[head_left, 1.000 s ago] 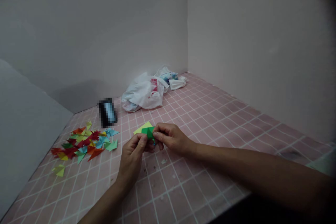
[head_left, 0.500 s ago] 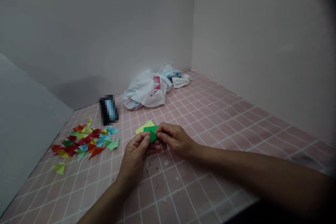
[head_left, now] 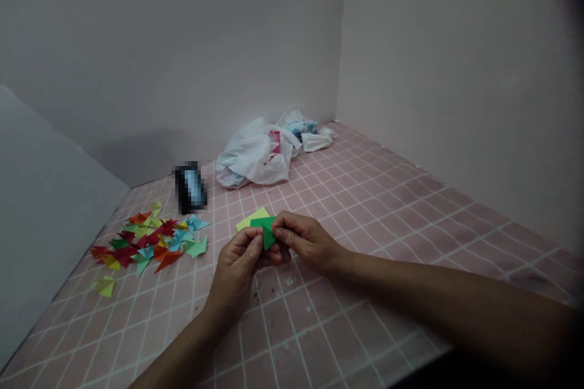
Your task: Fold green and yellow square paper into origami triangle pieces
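A small green sheet of origami paper (head_left: 268,234), partly folded with a triangular flap at its front, is held up between both hands. My left hand (head_left: 239,255) pinches its left side between thumb and fingers. At the right edge of the flap, my right hand (head_left: 303,240) grips with thumb and forefinger. Some fingertips are hidden behind the paper. Just beyond the hands, yellow paper (head_left: 250,217) lies on the table, partly covered by the green sheet.
To the left lies a pile of folded paper pieces (head_left: 150,240) in several colours, with a yellow one (head_left: 104,286) apart. A pixelated dark device (head_left: 190,187) stands behind. White plastic bags (head_left: 255,155) sit by the wall on the pink checked tablecloth (head_left: 328,328).
The view has shifted slightly. Both hands keep their hold on the green paper, with almost no movement of the fingers.
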A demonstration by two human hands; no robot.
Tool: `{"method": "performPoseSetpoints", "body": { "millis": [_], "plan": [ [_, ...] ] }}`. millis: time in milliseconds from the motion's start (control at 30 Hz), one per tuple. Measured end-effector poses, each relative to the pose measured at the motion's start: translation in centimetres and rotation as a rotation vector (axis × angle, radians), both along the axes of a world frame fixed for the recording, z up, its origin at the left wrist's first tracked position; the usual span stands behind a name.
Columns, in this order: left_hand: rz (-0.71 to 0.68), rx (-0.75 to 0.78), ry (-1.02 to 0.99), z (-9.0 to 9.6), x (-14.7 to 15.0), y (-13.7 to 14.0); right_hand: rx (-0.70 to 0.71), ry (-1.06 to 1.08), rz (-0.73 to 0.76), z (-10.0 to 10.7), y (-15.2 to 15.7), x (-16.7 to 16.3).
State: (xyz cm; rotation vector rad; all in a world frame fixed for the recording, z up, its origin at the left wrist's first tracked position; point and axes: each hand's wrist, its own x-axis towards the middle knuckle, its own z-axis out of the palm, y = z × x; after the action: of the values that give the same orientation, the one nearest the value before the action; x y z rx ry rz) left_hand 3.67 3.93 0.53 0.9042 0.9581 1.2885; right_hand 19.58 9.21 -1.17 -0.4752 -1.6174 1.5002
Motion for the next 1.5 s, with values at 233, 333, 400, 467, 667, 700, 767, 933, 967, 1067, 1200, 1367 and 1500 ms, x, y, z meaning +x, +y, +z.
{"method": "performPoseSetpoints", "body": {
  "millis": [233,333,400,467,667,700,767,933,967,1067,1200,1367,1500],
  "plan": [
    [-0.049,0.076,0.015,-0.25,-0.30,-0.09,-0.053,0.046,0.067,-0.10,0.18,0.12],
    [-0.086,0.085,-0.039,-0.06,-0.19,0.01,-0.109,0.085,0.128,-0.06,0.19,0.08],
    [-0.109,0.088,-0.073,0.11,-0.08,0.07,-0.145,0.104,0.156,-0.02,0.20,0.05],
    [-0.130,0.089,-0.096,0.24,0.01,0.11,-0.168,0.120,0.180,0.03,0.20,0.03],
    [-0.159,0.103,-0.112,0.25,0.01,-0.10,-0.207,0.154,0.210,0.27,0.04,0.05],
    [-0.164,0.111,-0.109,0.24,0.01,-0.15,-0.208,0.158,0.215,0.33,0.01,0.04],
    [-0.179,0.136,-0.098,0.24,0.02,-0.23,-0.203,0.166,0.223,0.41,-0.03,0.01],
    [-0.164,0.154,-0.105,0.23,0.01,-0.17,-0.199,0.182,0.238,0.35,-0.02,-0.04],
    [-0.159,0.150,-0.105,0.23,0.00,-0.17,-0.201,0.184,0.239,0.32,-0.02,-0.04],
    [-0.156,0.146,-0.101,0.32,-0.01,-0.25,-0.214,0.186,0.231,0.31,-0.06,-0.03],
    [-0.164,0.161,-0.077,0.44,-0.05,-0.36,-0.207,0.161,0.233,0.46,-0.08,0.06],
    [-0.129,0.224,0.034,0.13,-0.39,-0.40,-0.160,0.124,0.183,0.34,-0.06,0.22],
    [-0.070,0.256,0.154,0.28,-0.37,-0.55,-0.083,0.071,0.089,0.20,-0.05,0.29]
  ]
}}
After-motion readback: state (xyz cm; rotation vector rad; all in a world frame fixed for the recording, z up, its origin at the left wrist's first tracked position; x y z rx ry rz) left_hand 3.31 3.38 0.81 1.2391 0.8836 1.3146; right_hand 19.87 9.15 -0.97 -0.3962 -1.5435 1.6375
